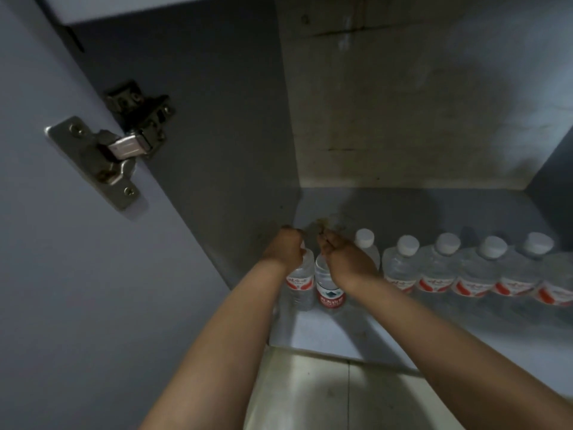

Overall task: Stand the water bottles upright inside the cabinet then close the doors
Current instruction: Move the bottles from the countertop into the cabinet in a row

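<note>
Both my arms reach into the open cabinet. My left hand (286, 248) closes over the top of a clear water bottle (300, 285) with a red-and-white label, standing at the left end of the shelf. My right hand (342, 257) grips the top of a second bottle (329, 293) with a red label right beside it. Both bottles stand upright on the cabinet floor (325, 332). To the right, several more white-capped bottles (437, 268) stand in a row. The caps of the two held bottles are hidden under my hands.
The left cabinet door (62, 274) stands open, with a metal hinge (108, 150) on its inner face. The cabinet's left wall (201, 135) is close to my left hand. A rough back panel (403, 103) rises behind the row. Pale floor tiles (310, 398) lie below.
</note>
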### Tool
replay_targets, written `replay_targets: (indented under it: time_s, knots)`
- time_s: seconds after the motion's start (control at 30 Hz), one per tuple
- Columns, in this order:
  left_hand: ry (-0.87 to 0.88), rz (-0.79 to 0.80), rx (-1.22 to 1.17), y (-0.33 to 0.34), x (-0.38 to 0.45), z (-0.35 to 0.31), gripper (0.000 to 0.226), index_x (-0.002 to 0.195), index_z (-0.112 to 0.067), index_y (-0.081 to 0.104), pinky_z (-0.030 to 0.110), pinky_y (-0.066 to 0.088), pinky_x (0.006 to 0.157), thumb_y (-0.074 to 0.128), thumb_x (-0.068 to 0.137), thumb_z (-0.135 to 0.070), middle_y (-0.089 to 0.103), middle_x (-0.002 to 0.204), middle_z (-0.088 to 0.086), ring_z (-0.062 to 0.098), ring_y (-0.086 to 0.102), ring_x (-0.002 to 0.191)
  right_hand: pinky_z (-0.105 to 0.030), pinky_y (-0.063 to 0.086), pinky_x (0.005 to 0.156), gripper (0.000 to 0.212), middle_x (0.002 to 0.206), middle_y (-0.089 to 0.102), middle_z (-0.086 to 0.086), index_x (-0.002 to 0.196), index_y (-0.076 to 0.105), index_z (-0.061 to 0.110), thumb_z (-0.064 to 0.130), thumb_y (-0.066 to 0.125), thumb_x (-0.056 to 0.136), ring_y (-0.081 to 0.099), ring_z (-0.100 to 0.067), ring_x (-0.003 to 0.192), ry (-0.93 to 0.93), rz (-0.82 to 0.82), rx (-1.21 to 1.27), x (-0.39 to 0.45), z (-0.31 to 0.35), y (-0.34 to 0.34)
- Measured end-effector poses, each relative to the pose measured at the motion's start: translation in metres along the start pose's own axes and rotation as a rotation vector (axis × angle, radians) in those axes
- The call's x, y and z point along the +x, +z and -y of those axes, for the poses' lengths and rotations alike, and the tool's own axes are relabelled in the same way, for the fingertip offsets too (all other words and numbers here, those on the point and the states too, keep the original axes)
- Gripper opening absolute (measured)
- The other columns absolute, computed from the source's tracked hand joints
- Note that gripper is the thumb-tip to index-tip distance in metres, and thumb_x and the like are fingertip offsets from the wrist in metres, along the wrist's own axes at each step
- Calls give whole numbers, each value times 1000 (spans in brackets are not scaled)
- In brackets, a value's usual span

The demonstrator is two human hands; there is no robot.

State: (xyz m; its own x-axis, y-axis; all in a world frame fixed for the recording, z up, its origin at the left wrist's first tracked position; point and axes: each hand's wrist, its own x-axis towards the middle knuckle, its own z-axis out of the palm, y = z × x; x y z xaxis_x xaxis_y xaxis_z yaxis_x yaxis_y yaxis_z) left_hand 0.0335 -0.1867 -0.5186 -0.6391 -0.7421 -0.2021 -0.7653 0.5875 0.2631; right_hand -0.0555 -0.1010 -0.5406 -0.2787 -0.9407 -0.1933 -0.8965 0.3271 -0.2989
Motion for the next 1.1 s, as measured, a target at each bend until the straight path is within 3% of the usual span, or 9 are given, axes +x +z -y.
replay_targets:
  time_s: [0.3,0.6,0.67,0.7,0.77,0.83,0.9,0.97,1.1]
  knots:
    - [-2,-24,53,5,-2,-1,29,122,-1,56,30,40,96,50,96,-13,52,132,20,32,53,121,-25,10,120,56,161,-1,-4,151,9,13,1,26,99,7,-21,148,3,-23,12,1,2,4]
    - [-46,-32,-23,14,-13,-1,45,142,-6,37,28,36,105,45,98,-13,39,148,18,29,44,133,-29,3,122,54,161,0,-4,151,8,13,5,27,100,-1,-25,149,-6,-59,26,3,-3,12]
    - [-39,-30,-59,16,-18,2,51,147,-10,28,27,28,113,43,98,-11,25,156,16,28,31,142,-34,17,120,49,157,20,-18,146,26,3,4,36,97,18,-34,145,-25,-132,35,-7,0,7]
    - [-48,-43,-71,17,-22,6,52,148,-13,28,27,27,114,42,98,-10,21,158,14,28,27,144,-40,34,113,44,143,42,-29,134,46,-5,2,46,90,40,-43,133,-75,-224,-12,-11,0,6]
    - [-65,-100,-20,17,-36,11,52,146,-18,33,32,30,113,43,96,-11,23,157,12,29,25,144,-44,58,78,34,96,74,-23,96,73,-2,10,54,70,71,-41,90,-75,-297,-48,-21,-2,6]
    - [-74,-79,123,10,-63,10,50,144,-21,36,37,30,113,44,95,-17,26,155,11,31,24,142,-41,60,68,45,85,78,-11,89,76,7,23,40,68,75,-31,79,-17,-154,-57,-41,-2,1]
    - [-93,52,186,-3,-94,4,52,147,-25,29,42,16,119,40,97,-19,18,158,6,30,11,147,-46,58,78,47,90,78,-8,91,76,11,29,38,72,74,-31,89,9,-35,-96,-69,6,-14]
    - [-116,164,163,-19,-128,-7,53,150,-28,18,43,4,122,34,100,-22,5,162,-1,25,-3,150,-49,53,88,42,99,77,-9,96,75,13,33,43,77,70,-32,100,29,83,-114,-99,15,-33]
    - [-183,189,19,-71,-194,-35,50,149,-29,20,40,6,122,33,101,-27,3,162,-4,22,-4,150,-49,58,76,54,97,77,-10,91,76,13,41,31,82,74,-30,91,38,224,-156,-157,32,-77]
